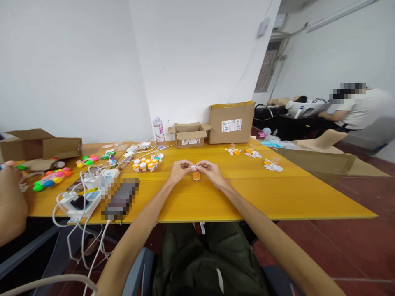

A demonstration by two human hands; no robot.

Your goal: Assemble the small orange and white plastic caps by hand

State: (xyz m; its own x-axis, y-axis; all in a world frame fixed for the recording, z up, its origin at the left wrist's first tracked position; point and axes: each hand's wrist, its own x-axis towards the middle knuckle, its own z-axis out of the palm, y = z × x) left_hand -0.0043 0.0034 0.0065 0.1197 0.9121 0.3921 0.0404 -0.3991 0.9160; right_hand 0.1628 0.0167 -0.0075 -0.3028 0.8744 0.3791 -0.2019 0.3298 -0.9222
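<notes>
My left hand [182, 169] and my right hand [209, 169] meet above the middle of the table, fingertips pinched together on a small white part [194, 167]. Its exact kind is too small to make out, and the fingers hide much of it. Just below the fingertips an orange round cap-like piece [196, 176] with a white edge lies on the table. To the left stands a cluster of small white containers with orange tops [143, 165]. Piles of white and orange plastic parts [273, 165] lie to the right, with more orange and white pieces [234, 151] farther back.
Behind my hands stand an open cardboard box [189, 137], a large carton [231, 123] and a water bottle [159, 133]. At left lie a power strip [89, 201] with cables, a phone [121, 198] and colourful balls [52, 179]. A co-worker's arm [10, 201] reaches in there.
</notes>
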